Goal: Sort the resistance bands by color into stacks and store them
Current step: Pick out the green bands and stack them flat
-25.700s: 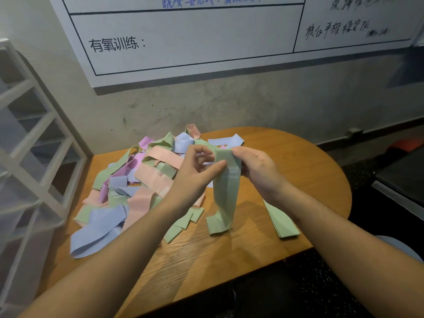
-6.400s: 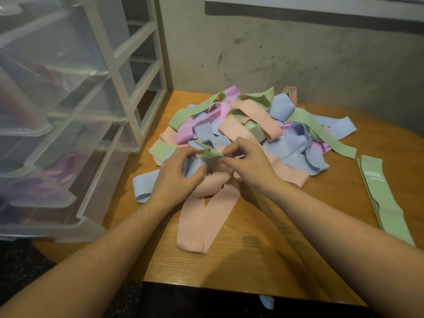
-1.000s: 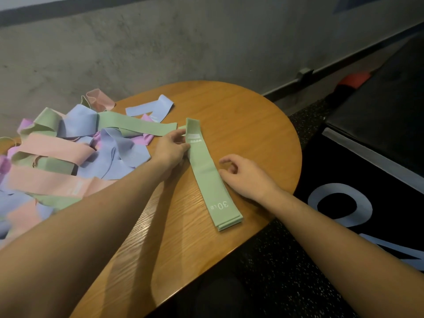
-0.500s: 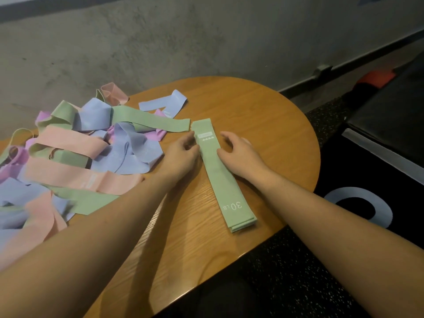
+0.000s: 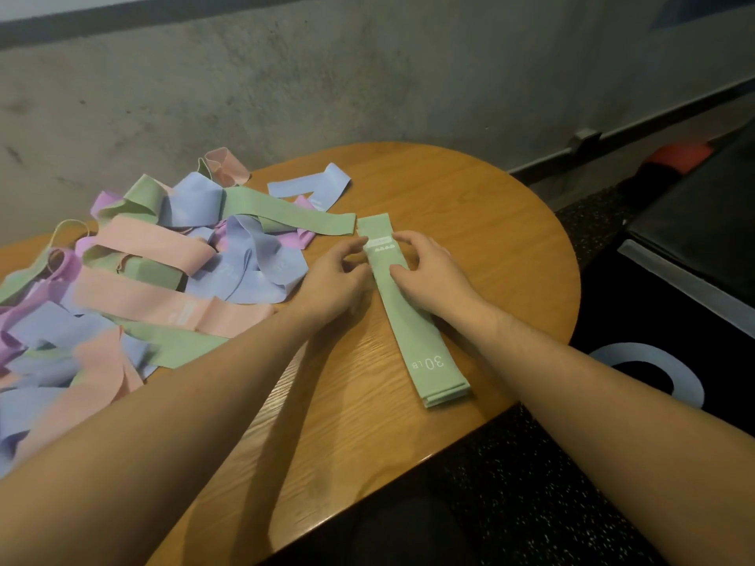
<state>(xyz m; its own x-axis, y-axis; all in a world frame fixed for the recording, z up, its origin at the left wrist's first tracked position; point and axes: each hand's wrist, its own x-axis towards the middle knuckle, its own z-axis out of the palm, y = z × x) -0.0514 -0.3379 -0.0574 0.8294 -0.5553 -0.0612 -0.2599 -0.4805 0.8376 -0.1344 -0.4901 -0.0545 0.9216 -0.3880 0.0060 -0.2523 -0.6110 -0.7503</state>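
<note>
Both hands meet at the far end of the green stack: the left hand pinches its left edge, and the right hand curls over its top and right edge. The stack lies flat on the bench, running from 12 toward 5 o'clock. At 9 o'clock sprawls the unsorted pile.

Both hands, L & R, pinch green band stack sides on wood table; mixed-colour band pile to left.
</note>
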